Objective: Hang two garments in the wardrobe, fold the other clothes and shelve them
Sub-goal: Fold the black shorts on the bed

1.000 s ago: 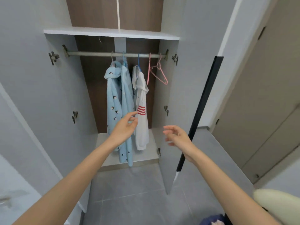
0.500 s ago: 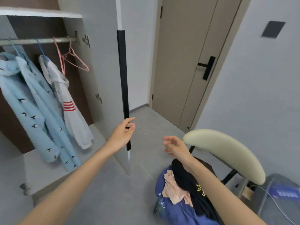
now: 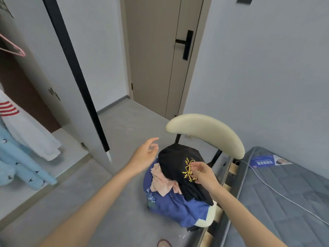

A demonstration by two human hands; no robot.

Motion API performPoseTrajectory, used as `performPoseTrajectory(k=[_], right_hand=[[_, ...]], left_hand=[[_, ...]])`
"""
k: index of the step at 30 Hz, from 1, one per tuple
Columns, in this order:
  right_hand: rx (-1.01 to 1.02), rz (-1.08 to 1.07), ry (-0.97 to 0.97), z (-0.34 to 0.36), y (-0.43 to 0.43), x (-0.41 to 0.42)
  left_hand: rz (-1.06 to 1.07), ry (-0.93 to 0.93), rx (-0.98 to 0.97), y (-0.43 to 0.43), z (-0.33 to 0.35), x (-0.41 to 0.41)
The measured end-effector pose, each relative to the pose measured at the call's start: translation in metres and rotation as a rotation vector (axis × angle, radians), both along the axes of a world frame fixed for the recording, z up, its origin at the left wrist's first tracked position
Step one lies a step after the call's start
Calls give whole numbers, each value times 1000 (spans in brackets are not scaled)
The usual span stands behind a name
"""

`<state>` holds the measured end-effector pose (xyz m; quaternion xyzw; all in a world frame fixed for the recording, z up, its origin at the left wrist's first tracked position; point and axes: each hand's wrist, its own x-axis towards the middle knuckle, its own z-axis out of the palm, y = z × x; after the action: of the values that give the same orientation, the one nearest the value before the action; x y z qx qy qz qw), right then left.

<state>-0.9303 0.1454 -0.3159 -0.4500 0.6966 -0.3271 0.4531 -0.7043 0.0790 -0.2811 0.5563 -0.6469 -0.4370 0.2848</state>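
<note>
The right hand (image 3: 204,172) has its grip pinched on the black cotton shirt with yellow print (image 3: 179,161), topping the clothes pile on the cream-backed chair (image 3: 206,132). At ten o'clock, the left hand (image 3: 145,155) hovers, fingers apart.

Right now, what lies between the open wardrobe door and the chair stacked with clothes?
In the head view, only bare grey floor separates the wardrobe door from the chair; the open left hand hovers over that gap, beside the clothes pile.
</note>
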Motion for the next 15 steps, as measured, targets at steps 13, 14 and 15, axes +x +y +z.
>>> performPoseTrajectory(k=[13, 14, 15], right_hand=[[56, 179, 211, -136, -61, -71], [34, 209, 259, -144, -63, -72], [6, 244, 317, -153, -64, -74]], left_hand=[[51, -21, 121, -36, -126, -95], [58, -23, 122, -35, -134, -98], [64, -36, 119, -35, -143, -100]])
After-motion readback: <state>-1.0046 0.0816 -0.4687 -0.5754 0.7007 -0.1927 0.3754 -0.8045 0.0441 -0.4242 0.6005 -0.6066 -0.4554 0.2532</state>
